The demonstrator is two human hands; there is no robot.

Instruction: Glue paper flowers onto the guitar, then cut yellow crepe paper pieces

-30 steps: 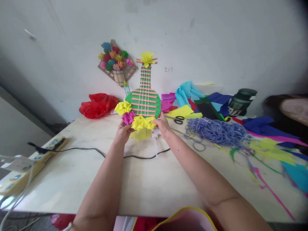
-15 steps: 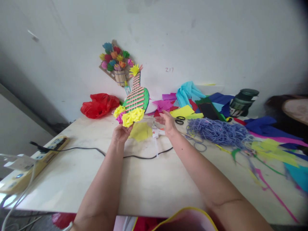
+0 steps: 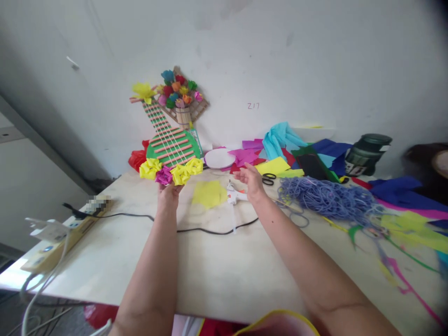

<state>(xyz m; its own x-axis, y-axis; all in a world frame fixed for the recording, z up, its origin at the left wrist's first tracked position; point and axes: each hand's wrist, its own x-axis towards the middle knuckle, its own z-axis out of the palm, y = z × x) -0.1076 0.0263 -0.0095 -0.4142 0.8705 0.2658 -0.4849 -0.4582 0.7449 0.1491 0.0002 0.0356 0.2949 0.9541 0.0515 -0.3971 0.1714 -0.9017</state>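
My left hand (image 3: pixel 169 193) grips the bottom of a green craft guitar (image 3: pixel 171 144), holding it upright above the table with its neck leaning left. Pink sticks cross its front and pale strings run along it. Yellow and magenta paper flowers (image 3: pixel 180 174) line its lower edge, and a yellow flower (image 3: pixel 143 91) tops the neck. My right hand (image 3: pixel 251 181) hovers with fingers apart and holds nothing. Just left of it lies a white glue gun (image 3: pixel 235 195) on the table. A sheet of yellow crepe paper (image 3: pixel 210 194) lies between my hands.
Black scissors (image 3: pixel 269 178) and a tangle of blue-purple string (image 3: pixel 329 198) lie to the right. Coloured paper (image 3: pixel 280 140) and a dark green jar (image 3: pixel 367 154) stand along the wall. A power strip (image 3: pixel 66 242) lies at the left, its black cord crossing the table. A stick-and-flower craft (image 3: pixel 182 112) leans at the back.
The guitar has turned, its neck swinging left and its front now facing me more fully. My left hand turned with it. The camera view has shifted slightly left.
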